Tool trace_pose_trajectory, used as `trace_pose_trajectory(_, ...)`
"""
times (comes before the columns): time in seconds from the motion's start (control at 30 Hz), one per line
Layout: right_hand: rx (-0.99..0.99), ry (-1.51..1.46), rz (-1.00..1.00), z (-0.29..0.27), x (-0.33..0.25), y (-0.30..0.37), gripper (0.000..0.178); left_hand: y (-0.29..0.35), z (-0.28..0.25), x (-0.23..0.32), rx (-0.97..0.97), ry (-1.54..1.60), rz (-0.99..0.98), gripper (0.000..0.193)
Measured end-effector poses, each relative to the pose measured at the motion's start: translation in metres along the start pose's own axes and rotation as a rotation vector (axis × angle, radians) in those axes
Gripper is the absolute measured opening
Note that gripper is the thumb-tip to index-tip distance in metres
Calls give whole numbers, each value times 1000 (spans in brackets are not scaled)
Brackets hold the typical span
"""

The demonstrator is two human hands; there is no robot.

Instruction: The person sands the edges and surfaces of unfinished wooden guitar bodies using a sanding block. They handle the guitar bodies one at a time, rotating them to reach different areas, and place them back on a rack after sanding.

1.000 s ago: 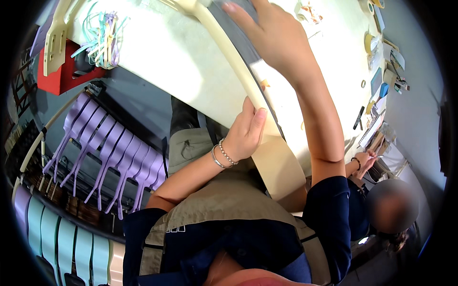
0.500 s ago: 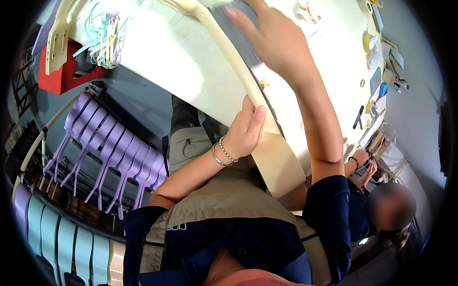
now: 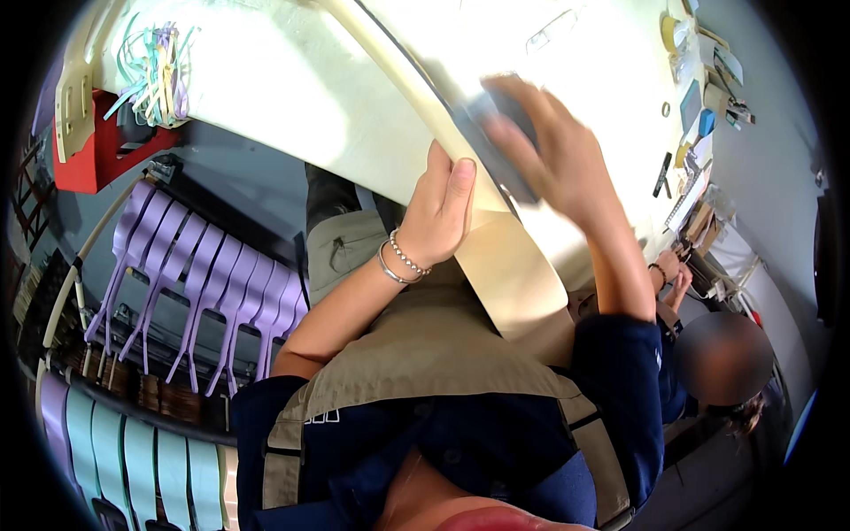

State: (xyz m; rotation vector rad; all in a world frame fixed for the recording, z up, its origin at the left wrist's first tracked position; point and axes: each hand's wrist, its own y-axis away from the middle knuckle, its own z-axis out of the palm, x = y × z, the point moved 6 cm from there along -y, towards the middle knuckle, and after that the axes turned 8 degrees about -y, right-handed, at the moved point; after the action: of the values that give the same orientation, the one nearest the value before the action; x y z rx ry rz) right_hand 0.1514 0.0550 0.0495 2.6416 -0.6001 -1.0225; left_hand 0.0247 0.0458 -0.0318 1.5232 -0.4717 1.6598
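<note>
A long cream strap (image 3: 509, 261), apparently leather, runs from the far side of the table toward my body, and its broad end hangs past the table edge against my apron. My left hand (image 3: 440, 211) pinches the strap where it widens, thumb on top. My right hand (image 3: 567, 164), smeared by motion, is wrapped round a flat grey-blue block (image 3: 503, 133). That block lies along the strap's right-hand edge, close to my left thumb. How hard it touches the edge is not visible.
Pale table (image 3: 274, 97); thin coloured strips (image 3: 159, 80) and a red stand (image 3: 75, 159) at far left. Purple straps (image 3: 204, 265) and turquoise straps (image 3: 137, 451) hang on racks at left. Tape and tools line the right edge, where another person (image 3: 677, 274) works.
My right hand and the block have come toward me along the strap's edge, from its far part to beside my left hand. The left hand keeps its grip.
</note>
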Motion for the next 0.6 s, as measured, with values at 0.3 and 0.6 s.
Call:
trace_pose_trajectory(0.3, 91, -37, -11, -5, -2, 4, 40, 1, 3, 5, -36, 196, -109, 51)
trace_pose_trajectory(0.6, 87, -59, 10, 5, -35, -129, 48, 3, 14, -8, -62, 174, -82, 52)
